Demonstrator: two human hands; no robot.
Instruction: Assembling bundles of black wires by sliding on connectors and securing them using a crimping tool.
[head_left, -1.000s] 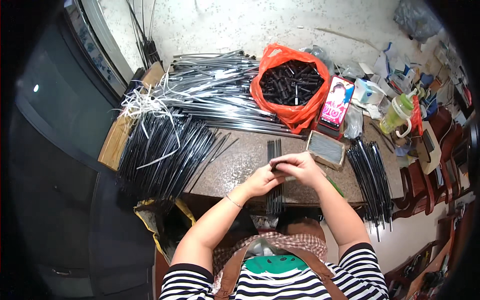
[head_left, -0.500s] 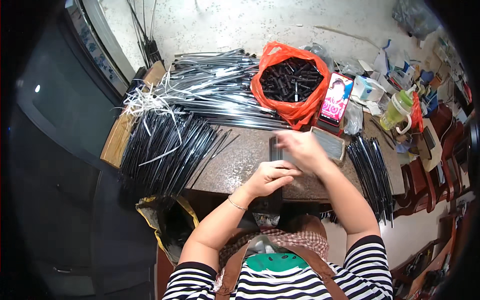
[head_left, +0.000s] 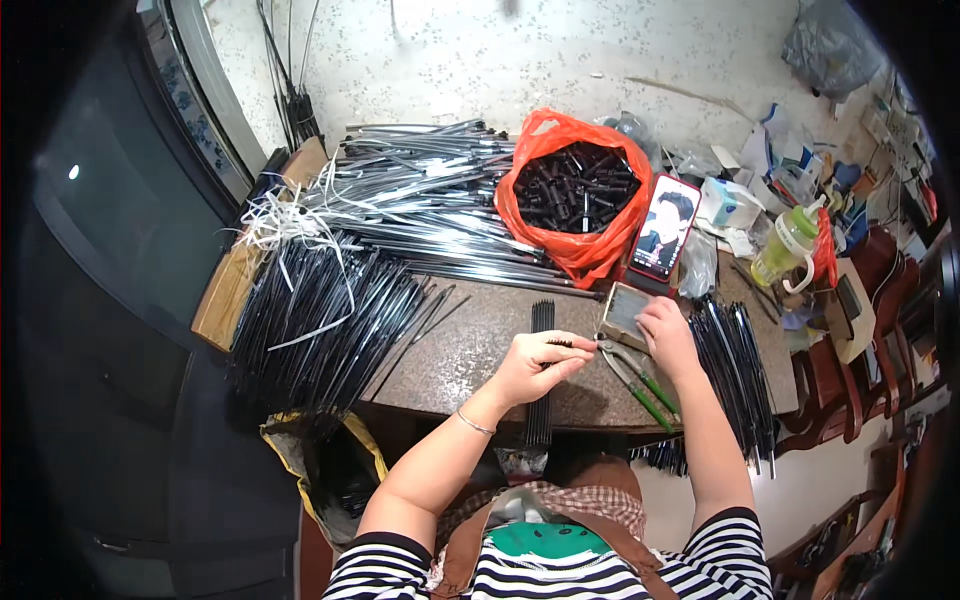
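My left hand [head_left: 535,362] is shut on a small bundle of thin black rods [head_left: 540,420] that lies along the brown table [head_left: 460,350] and hangs over its near edge. My right hand [head_left: 665,335] is off to the right, with its fingertips at a small flat rectangular tin [head_left: 622,308]. Whether it holds anything is hidden. Pliers with green handles [head_left: 640,380] lie on the table between the two hands, just under my right wrist.
An orange bag of short black tubes [head_left: 575,190] stands behind, with a phone [head_left: 665,228] propped beside it. Silver rods [head_left: 420,195] and black rods [head_left: 320,320] are heaped at the left, more black rods [head_left: 735,370] at the right. A green bottle [head_left: 785,248] stands far right.
My right hand has left the bundle and moved right to the small tin. My left hand stays on the black rods.
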